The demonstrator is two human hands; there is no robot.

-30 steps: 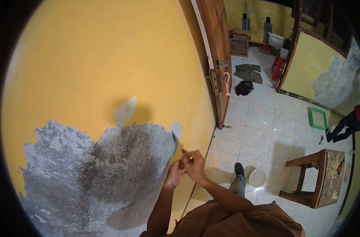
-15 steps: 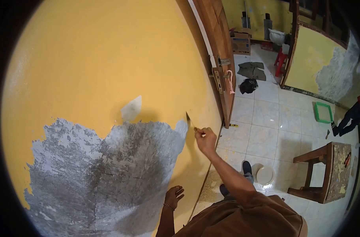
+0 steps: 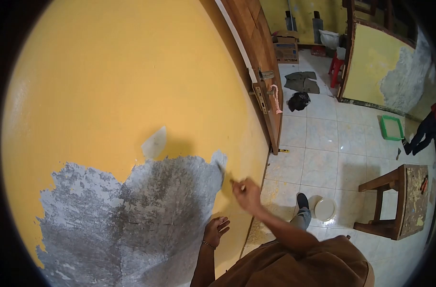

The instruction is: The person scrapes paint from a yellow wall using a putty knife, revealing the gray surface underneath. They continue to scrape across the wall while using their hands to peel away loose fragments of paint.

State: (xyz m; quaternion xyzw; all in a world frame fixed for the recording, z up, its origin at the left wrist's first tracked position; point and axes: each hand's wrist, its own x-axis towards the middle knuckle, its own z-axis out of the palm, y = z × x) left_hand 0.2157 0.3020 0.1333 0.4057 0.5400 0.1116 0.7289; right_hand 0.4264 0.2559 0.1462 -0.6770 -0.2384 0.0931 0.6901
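My right hand (image 3: 247, 195) is closed around the handle of a scraper (image 3: 220, 166). Its thin blade, slightly blurred, reaches up and left over the right edge of the bare grey patch (image 3: 170, 210) on the yellow wall (image 3: 127, 81). Lower down, my left hand (image 3: 216, 230) is close to the wall by the patch's right side, holding nothing, fingers loosely bent and apart. A pale leaf-shaped spot (image 3: 154, 143) marks the wall above the ragged top edge of the patch.
A wooden door (image 3: 263, 71) stands to the right of the wall. On the tiled floor are a white bucket (image 3: 324, 209), a wooden stool (image 3: 402, 203), a green tray (image 3: 392, 128) and a black plastic bag (image 3: 299, 101). Another person's legs (image 3: 422, 135) show at far right.
My right hand has come slightly down with the scraper, whose blade has dropped from the yellow paint to the grey patch's edge. The view has shifted a little.
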